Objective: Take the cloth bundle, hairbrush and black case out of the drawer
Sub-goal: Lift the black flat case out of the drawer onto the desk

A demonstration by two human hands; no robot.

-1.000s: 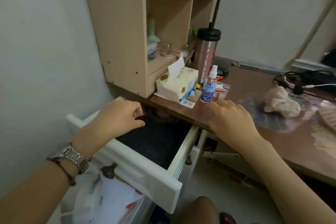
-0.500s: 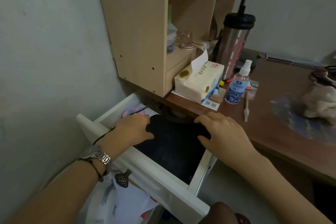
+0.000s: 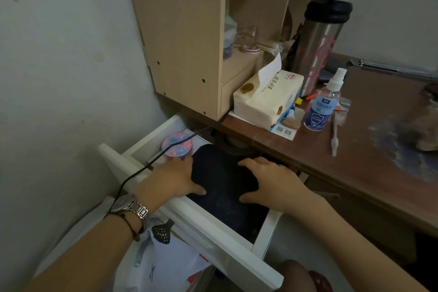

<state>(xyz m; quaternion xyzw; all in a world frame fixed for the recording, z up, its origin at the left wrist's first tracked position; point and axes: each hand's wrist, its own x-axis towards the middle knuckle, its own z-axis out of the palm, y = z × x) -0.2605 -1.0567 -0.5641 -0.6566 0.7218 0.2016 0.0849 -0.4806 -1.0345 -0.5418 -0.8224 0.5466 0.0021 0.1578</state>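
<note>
The black case point(image 3: 222, 173) lies flat in the open white drawer point(image 3: 213, 239) and fills most of its right half. My left hand point(image 3: 174, 179) grips the case's left side, fingers at its far corner and thumb on its near part. My right hand point(image 3: 269, 181) holds the right side the same way. On the brown desk point(image 3: 355, 168), at the right edge of the view, sits the pale cloth bundle point(image 3: 427, 130), blurred. No hairbrush is in view.
A round pink-and-blue tin point(image 3: 176, 146) sits in the drawer's far left corner, with a black cable point(image 3: 189, 136) running over it. A tissue pack point(image 3: 267, 99), spray bottle point(image 3: 320, 109) and steel tumbler point(image 3: 324, 42) stand beside the wooden shelf unit point(image 3: 189, 31).
My right hand came off the desk edge and down into the drawer. Both hands have spread along the sides of the black case. The view has tilted down and left.
</note>
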